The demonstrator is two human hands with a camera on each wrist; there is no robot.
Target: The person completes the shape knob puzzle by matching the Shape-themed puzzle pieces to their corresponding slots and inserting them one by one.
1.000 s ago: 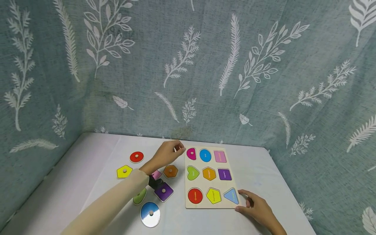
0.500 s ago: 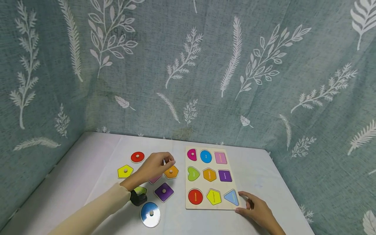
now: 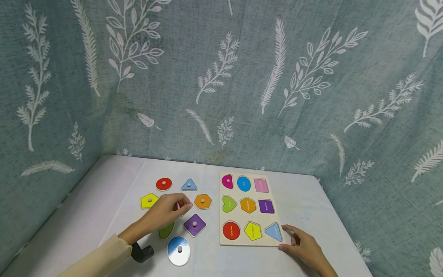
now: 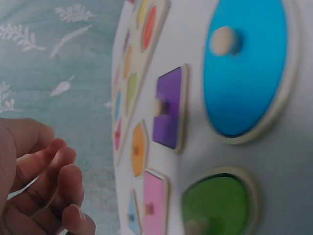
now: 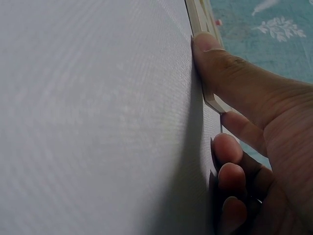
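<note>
My left hand [image 3: 164, 211] hovers over the loose knobbed pieces, fingers loosely curled and holding nothing. Below it lies a pink piece [image 4: 155, 203], mostly hidden in the head view. Around the hand are a yellow pentagon [image 3: 147, 201], an orange hexagon [image 3: 203, 199], a purple square [image 3: 195, 231] and a partly covered green piece [image 3: 167, 231]. To the right lies a wooden shape puzzle board [image 3: 238, 216], with a magenta semicircle piece [image 3: 225, 182] seated in its far left slot. My right hand [image 3: 304, 248] pinches the board's near right corner between thumb and index finger.
A red round piece [image 3: 160, 186] and a light blue triangle [image 3: 189, 188] lie farther back. Nearest the front is a glossy blue oval piece [image 3: 179, 257]. Leaf-patterned fabric [image 3: 221, 84] hangs behind the white table [image 3: 114, 192].
My left hand has drawn back from beside the board's far left corner, leftward and nearer, to above the pink piece. The blue triangle has come into sight. My right hand stays at the corner.
</note>
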